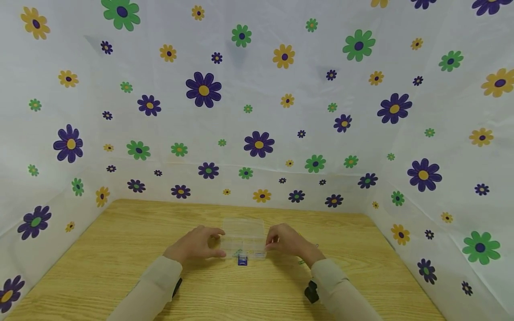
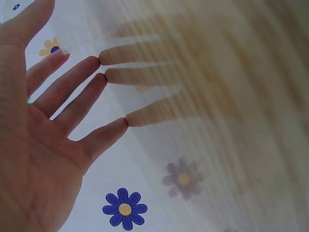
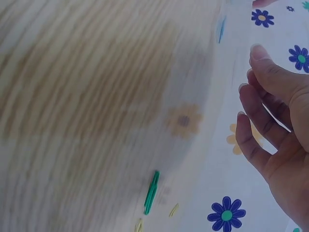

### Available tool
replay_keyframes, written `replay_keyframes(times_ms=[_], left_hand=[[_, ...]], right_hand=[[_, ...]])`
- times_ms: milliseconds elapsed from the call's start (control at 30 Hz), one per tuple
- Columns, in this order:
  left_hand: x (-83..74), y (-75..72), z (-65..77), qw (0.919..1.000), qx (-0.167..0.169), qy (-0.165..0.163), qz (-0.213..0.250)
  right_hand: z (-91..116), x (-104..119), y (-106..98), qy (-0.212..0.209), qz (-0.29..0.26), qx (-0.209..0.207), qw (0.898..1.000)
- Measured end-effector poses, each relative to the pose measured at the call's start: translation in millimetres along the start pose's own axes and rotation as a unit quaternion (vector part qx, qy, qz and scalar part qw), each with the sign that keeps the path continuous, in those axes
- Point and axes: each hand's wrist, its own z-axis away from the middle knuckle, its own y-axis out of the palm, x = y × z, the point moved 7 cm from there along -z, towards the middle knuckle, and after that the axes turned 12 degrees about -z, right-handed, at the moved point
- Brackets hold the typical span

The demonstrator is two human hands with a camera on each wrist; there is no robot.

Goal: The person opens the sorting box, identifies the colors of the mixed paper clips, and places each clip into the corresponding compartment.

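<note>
A clear plastic box point(image 1: 242, 228) lies on the wooden table, its transparent lid apparently raised toward the back. At its front edge is a blue latch point(image 1: 242, 260). Small green and yellow pieces point(image 1: 238, 252) show inside the front part, too small to make out. My left hand point(image 1: 194, 243) is at the box's left side, thumb and forefinger spread toward its edge; the left wrist view shows straight fingers point(image 2: 79, 99). Beside the right edge is my right hand point(image 1: 287, 240), its fingers point(image 3: 258, 118) loosely bent with nothing visible between them.
Green paper clips point(image 3: 151, 192) and yellow paper clips point(image 3: 174, 210) lie on the table point(image 1: 261, 290) near my right wrist. A blue streak point(image 3: 221, 30) appears farther along. White flower-printed sheeting point(image 1: 257, 120) encloses the table's back and sides.
</note>
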Motion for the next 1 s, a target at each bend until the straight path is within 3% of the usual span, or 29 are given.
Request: replay_keyframes(times_ms=[400,600,767,1000], left_hand=[[-0.7,-2.3,-0.1,0.9998,-0.003,0.019,-0.003],[0.0,-0.4,-0.4,0.9998,-0.004,0.020,-0.008],[0.6,0.4,-1.0,0.9998,-0.007,0.020,-0.006],[1.5,0.7,-2.3,0.9999,-0.007,0.011,-0.002]], right_hand=[[17.7,-20.8,-26.0,0.008,0.025,-0.019,0.999],[30.8,-43.0,-41.5,0.050,0.023,-0.043,0.998],[44.5,-56.0,-53.6,0.059,0.015,-0.042,0.997],[66.2,-83.6,-68.6,0.107,0.011,-0.046,0.993]])
